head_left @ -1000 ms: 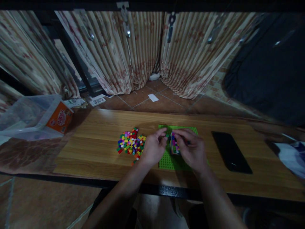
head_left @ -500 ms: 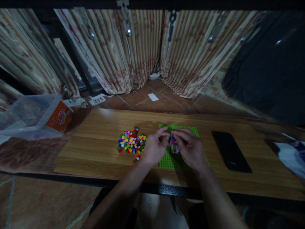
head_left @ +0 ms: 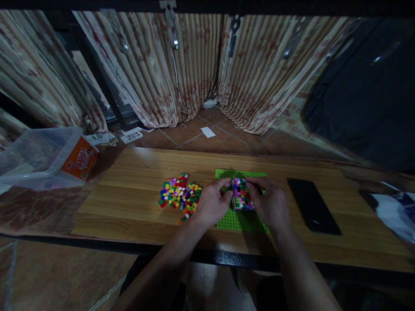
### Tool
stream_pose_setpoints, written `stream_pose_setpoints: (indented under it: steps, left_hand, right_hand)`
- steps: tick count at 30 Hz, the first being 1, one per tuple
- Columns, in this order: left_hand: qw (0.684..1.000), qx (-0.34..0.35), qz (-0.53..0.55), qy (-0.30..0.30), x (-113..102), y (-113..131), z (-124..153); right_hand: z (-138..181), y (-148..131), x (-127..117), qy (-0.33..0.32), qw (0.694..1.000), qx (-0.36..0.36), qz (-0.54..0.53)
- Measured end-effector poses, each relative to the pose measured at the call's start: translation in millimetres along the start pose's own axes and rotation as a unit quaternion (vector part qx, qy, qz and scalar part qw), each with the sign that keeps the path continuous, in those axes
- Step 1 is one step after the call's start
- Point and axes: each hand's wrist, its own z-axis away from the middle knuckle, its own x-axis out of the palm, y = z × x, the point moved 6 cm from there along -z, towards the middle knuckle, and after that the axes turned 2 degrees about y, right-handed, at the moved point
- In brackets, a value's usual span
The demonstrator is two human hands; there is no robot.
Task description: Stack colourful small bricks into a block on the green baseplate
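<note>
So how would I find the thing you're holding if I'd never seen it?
Look at the wooden table, then the green studded plate at its middle. Above it, the left hand and right hand hold a block wall of tiny mixed-colour cubes, joined together, unlike the loose pile to the left.

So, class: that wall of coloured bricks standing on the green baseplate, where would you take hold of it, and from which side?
Probably by its two short ends, one hand from each side. The brick wall stands upright on the baseplate as a thin slab with its broad face to the camera, so the narrow left and right edges offer the grip. The left hand and right hand flank it that way.
</note>
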Motion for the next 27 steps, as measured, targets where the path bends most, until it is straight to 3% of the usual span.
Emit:
stream_pose_setpoints:
  steps: [10, 27]
  left_hand:
    - [0.999, 0.021, -0.04, -0.009, 1.1, 2.5, 1.1]
    - [0.998, 0.018, -0.05, -0.016, 2.7, 1.3, 0.7]
  right_hand:
    - [-1.2, 6.8, 7.8, 0.025, 0.997, 0.065, -0.013]
    - [-0.7, 11.5, 4.0, 0.01, 0.995, 0.085, -0.052]
